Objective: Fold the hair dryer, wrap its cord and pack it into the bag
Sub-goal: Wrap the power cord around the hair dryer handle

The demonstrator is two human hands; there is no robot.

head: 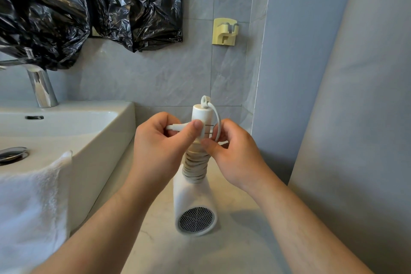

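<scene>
Both forearms reach in from below; the dryer [195, 204] stands on the counter [233, 249], handle up, cord [195, 165] coiled around it; the left hand [160, 147] pinches the plug [195, 130], prongs pointing right toward the right hand [233, 153], whose fingertips pinch the last loop beside the handle; no bag for packing is identifiable; no writing is readable.

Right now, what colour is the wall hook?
Pale yellow plastic wall hook, clearest in the head view.
</scene>
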